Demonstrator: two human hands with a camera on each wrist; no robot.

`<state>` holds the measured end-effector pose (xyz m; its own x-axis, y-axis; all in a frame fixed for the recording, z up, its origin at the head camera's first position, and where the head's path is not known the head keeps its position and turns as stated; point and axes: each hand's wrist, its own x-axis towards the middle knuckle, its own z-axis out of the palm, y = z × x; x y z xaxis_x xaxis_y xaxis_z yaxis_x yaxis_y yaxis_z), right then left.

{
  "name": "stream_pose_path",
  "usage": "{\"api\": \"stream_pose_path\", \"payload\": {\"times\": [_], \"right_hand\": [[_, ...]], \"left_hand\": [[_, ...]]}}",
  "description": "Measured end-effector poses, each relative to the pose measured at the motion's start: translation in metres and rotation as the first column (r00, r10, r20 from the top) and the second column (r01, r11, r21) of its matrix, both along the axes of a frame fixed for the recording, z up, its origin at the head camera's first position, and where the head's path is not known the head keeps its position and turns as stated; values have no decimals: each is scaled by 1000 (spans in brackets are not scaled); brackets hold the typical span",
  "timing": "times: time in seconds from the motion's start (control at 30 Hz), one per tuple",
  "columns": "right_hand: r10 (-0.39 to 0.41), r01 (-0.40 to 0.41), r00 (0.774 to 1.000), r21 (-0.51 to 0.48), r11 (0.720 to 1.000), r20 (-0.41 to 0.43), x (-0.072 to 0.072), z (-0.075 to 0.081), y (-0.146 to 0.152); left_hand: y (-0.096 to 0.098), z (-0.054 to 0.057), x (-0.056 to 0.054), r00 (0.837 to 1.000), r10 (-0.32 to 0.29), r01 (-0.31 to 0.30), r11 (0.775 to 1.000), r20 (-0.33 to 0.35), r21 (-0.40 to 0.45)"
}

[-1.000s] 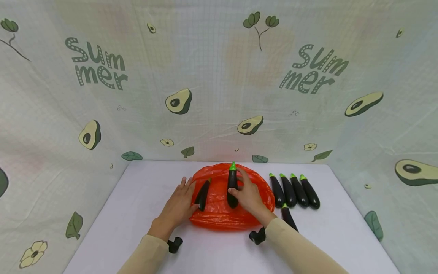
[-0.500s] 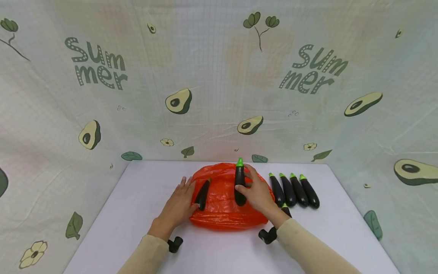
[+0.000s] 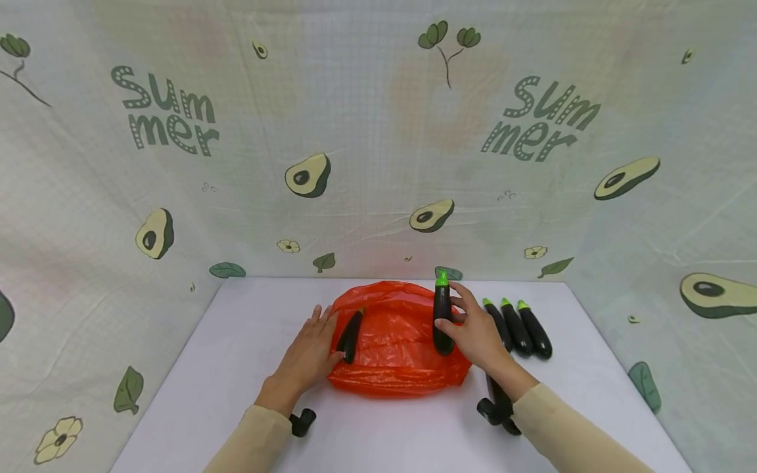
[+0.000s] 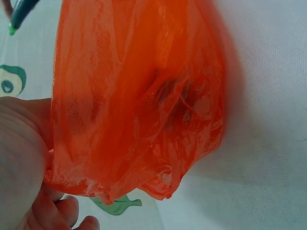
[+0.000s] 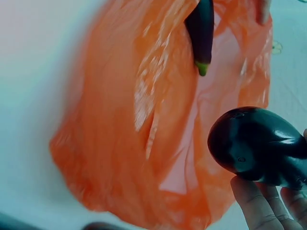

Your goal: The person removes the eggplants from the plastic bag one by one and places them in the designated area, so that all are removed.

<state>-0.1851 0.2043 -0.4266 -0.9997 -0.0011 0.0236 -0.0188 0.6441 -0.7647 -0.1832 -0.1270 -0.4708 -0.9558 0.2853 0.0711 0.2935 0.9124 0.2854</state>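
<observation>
A red plastic bag (image 3: pixel 393 335) lies spread with its mouth open in the middle of the white table. My left hand (image 3: pixel 304 355) holds its left rim, thumb on one side and fingers on the other. Inside the bag, near that thumb, lies a dark eggplant (image 3: pixel 352 336), also seen in the right wrist view (image 5: pixel 203 40). My right hand (image 3: pixel 478 334) grips another eggplant (image 3: pixel 442 322), green stem up, over the bag's right side. In the right wrist view its rounded dark end (image 5: pixel 259 146) shows beside my fingers (image 5: pixel 256 203).
Several eggplants (image 3: pixel 535 332) stand in a row right of the bag, partly behind my right hand. Another eggplant (image 3: pixel 499 393) lies in front of them, mostly covered by my wrist. A patterned cloth (image 3: pixel 367 131) hangs behind the table.
My right hand has moved to the right with the eggplant, from the bag's middle to its right edge, now covering part of the row. My left hand stays in place on the rim.
</observation>
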Motion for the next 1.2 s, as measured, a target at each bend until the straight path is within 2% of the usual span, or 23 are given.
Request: {"api": "stream_pose_path", "payload": {"times": [0.37, 0.73, 0.97, 1.2], "right_hand": [[-40, 39, 999, 62, 997, 17, 14, 3, 39], [-83, 86, 996, 152, 985, -25, 30, 3, 85], [-86, 90, 996, 219, 972, -24, 44, -7, 114], [-78, 68, 997, 284, 956, 24, 56, -24, 140]], "left_hand": [[-1, 0, 0, 1000, -6, 6, 1000, -1, 0], [0, -1, 0, 1000, -3, 3, 1000, 9, -3], [0, -1, 1, 1000, 1, -1, 1000, 4, 1], [1, -2, 1, 1000, 4, -4, 1000, 10, 2]]}}
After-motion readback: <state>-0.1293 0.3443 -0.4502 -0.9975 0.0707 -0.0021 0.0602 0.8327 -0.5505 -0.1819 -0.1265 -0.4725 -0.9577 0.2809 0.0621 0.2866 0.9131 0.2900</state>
